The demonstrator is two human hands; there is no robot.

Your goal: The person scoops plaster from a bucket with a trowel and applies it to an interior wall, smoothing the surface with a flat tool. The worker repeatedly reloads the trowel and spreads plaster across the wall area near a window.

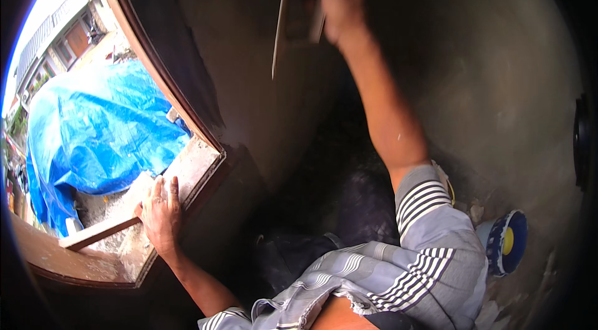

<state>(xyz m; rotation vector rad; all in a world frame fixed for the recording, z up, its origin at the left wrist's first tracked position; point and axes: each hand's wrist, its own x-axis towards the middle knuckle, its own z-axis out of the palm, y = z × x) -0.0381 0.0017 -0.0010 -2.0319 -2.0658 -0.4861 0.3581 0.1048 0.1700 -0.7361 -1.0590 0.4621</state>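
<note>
My right hand is blurred but looks curled around the handle of a float, which sits just left of that hand, against or close to the dark wall, contact unclear. My left hand is open, fingers extended, holding nothing, resting on the sill, with a blue tarp outside beyond it. Bucket is right of my right hand, nearer my body.

- this looks like a building or renovation site;
- patchy grey wall like raw plaster;
- grimy wooden window frame;
- smeared blue bucket;
- blue tarpaulin heaped outside
</note>
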